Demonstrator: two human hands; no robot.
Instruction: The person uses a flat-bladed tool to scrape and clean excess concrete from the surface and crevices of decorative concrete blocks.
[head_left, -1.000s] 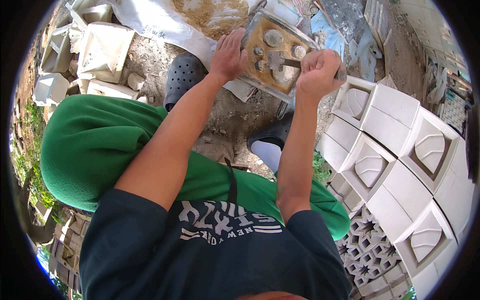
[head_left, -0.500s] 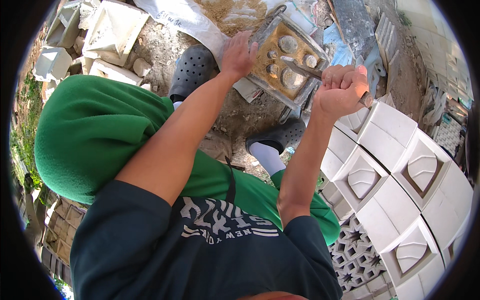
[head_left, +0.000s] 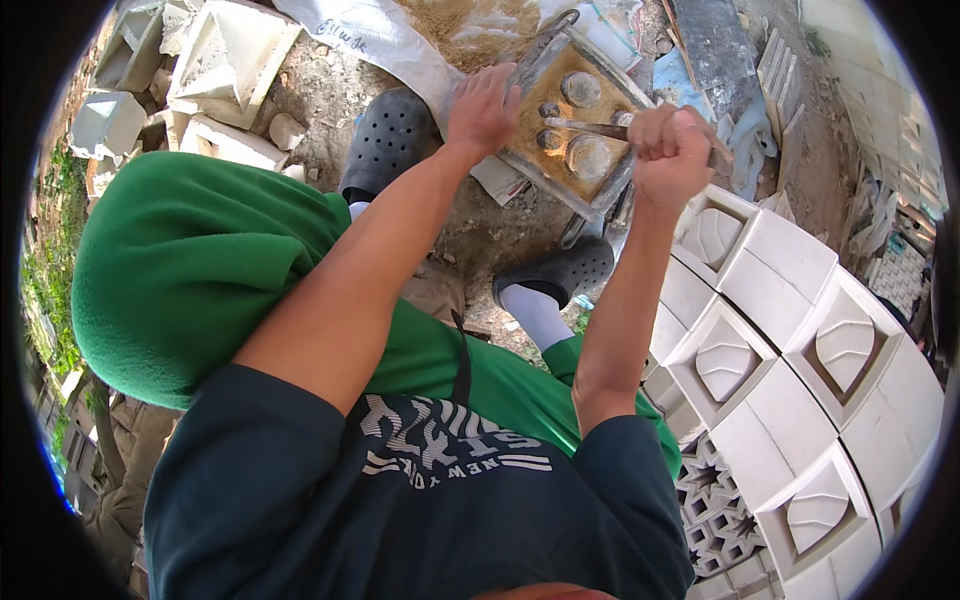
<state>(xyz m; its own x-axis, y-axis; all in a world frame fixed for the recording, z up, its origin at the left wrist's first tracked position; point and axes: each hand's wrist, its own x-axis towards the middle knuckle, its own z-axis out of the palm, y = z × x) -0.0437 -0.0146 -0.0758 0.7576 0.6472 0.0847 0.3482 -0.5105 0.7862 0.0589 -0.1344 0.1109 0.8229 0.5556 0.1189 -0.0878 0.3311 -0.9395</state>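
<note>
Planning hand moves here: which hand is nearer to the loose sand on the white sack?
Left. The left hand is just below the loose sand in the picture; the right hand is farther off to the right, gripping a tool.

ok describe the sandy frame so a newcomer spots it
Find the green trousers, then go up past the right dark clog. Just beyond it lies a grey-edged rectangular frame. Unlike the white blocks at right, it holds brown grainy fill dotted with round grey shapes.

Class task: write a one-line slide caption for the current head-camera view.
Right hand gripping a trowel-like tool over a sand-filled frame, left hand at its left rim.
</note>
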